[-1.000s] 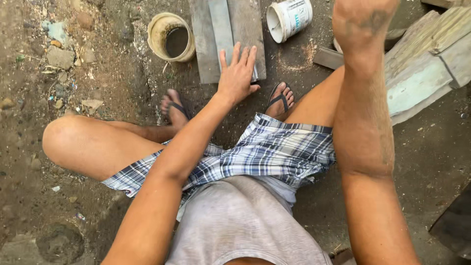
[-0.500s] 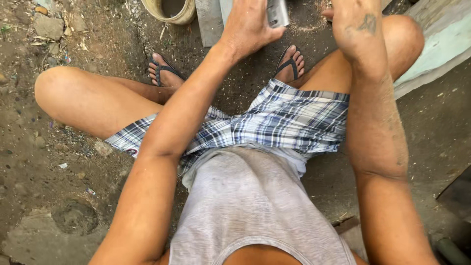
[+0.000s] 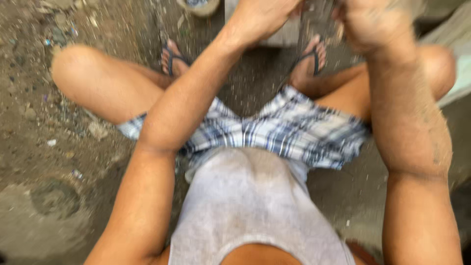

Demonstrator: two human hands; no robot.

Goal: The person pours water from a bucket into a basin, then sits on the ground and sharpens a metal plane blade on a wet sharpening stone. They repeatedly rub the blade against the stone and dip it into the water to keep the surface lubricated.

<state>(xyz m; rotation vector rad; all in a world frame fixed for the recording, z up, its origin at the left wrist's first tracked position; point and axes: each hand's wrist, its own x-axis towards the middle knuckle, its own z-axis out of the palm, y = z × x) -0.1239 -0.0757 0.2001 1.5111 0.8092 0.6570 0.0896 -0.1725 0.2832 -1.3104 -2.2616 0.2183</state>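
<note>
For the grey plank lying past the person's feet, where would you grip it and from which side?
Probably by its near end, coming down from above. The grey plank lies flat on the dirt ground just beyond the sandalled feet, its near edge closest to the left hand. The right hand is too blurred to tell what it holds.

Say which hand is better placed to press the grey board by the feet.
Left, probably: the left hand lies over the grey board; the right hand, blurred, is off to its side.
</note>
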